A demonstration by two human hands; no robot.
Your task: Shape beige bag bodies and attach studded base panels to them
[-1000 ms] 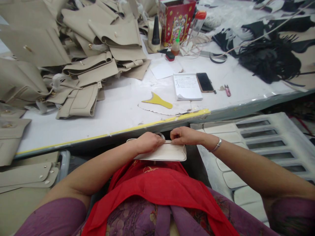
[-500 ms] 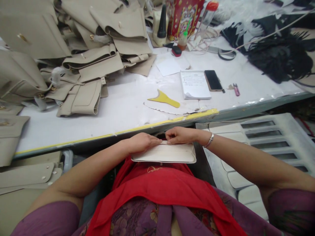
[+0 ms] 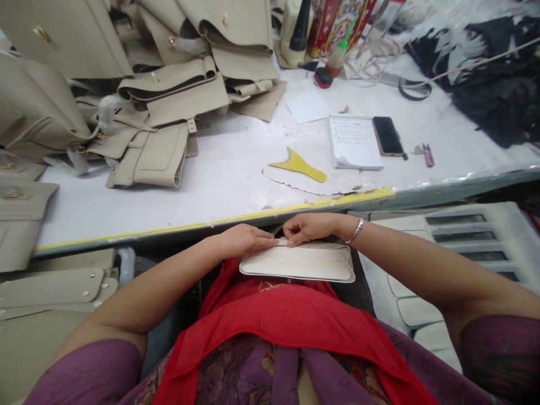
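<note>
A cream bag (image 3: pixel 299 260), boxy with a flat long side facing up, lies across my lap at the table's edge. My left hand (image 3: pixel 244 243) holds its upper left part, fingers stretched together along the far edge. Close beside those fingertips, my right hand (image 3: pixel 307 228) is curled with thumb and forefinger pinched on the same far edge. A strip or strap seems to rise between the hands, but its far end is hidden. The bag's underside and the tips of some right fingers are also out of sight.
Several beige bag parts (image 3: pixel 169 101) are piled at the table's left. A yellow tool (image 3: pixel 300 166), notepad (image 3: pixel 352 146), phone (image 3: pixel 388 136) and pink snips (image 3: pixel 428 155) lie on the white table (image 3: pixel 228 191). A slatted crate (image 3: pixel 455 242) with cream pieces stands at right.
The whole view has shifted, so the table items appear further right and slightly higher. Both hands stay on the bag's far edge, with only slight movement.
</note>
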